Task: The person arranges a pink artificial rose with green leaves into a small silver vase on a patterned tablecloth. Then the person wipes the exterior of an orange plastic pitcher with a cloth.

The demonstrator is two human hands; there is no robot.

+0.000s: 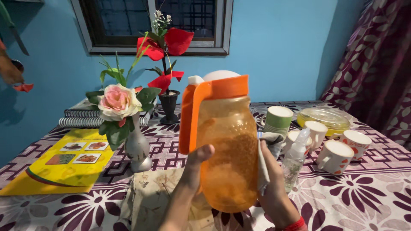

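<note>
An orange translucent plastic jug (227,145) with an orange handle and white lid is held upright above the table. My left hand (198,160) grips it from the left, thumb just below the handle. My right hand (274,188) presses a grey cloth (269,145) against the jug's right side. A folded patterned cloth (150,196) lies on the table beneath my left forearm.
A clear spray bottle (295,160) stands right of the jug. Behind it are a green striped cup (278,119), several white mugs (336,156) and a lidded yellow dish (323,117). Left: a vase with a pink rose (124,124), red flowers (167,55), notebooks (83,117), a yellow booklet (68,162).
</note>
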